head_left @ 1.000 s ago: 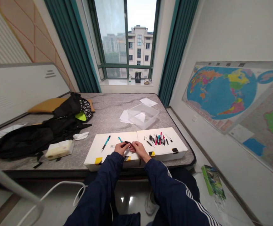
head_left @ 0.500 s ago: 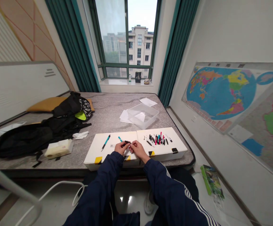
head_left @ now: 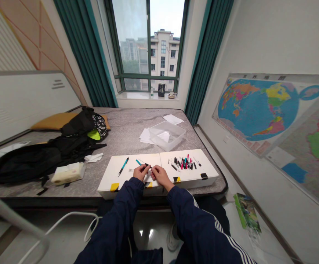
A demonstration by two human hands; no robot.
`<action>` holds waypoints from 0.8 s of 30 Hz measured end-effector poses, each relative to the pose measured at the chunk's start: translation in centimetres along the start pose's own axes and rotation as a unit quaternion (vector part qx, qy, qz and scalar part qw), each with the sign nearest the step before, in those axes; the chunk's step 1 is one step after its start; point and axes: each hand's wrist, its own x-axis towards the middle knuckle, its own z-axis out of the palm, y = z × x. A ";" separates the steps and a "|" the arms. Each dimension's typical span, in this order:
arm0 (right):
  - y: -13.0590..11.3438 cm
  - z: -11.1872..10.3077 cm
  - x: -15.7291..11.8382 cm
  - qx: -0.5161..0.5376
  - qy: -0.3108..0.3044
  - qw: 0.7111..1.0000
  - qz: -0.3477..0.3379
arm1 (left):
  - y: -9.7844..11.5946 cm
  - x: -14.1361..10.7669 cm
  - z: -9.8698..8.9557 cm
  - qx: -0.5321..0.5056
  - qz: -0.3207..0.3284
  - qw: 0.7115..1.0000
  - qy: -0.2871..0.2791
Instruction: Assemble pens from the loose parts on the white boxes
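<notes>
My left hand point(head_left: 140, 173) is closed, its thumb and fingers pinching a small dark pen part point(head_left: 147, 165) above the left white box point(head_left: 112, 167). Close beside it, my right hand point(head_left: 160, 176) is also closed, fingertips pressed together at the end of that part. Whatever the right fingertips grip is too small to make out. Just beyond my left hand lies a blue pen barrel point(head_left: 138, 161), partly covered by the fingers. A whole blue-and-black pen point(head_left: 123, 166) rests further left on the same box.
On the right white box point(head_left: 209, 170) lie several pen parts point(head_left: 185, 162) in black, red and white. Behind it are a clear plastic bin point(head_left: 173, 141) and white papers point(head_left: 145, 136). A tissue pack point(head_left: 69, 173) and a black backpack point(head_left: 38, 157) lie to the left.
My hands have shifted slightly, and the right fingertips sit a little lower and less tightly overlapped with the left. The blue barrel looks slightly moved to the left.
</notes>
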 end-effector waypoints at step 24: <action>-0.4 0.2 -0.7 -0.067 -0.007 0.998 -0.011 | -0.5 0.2 -0.5 -0.022 -0.011 1.000 0.000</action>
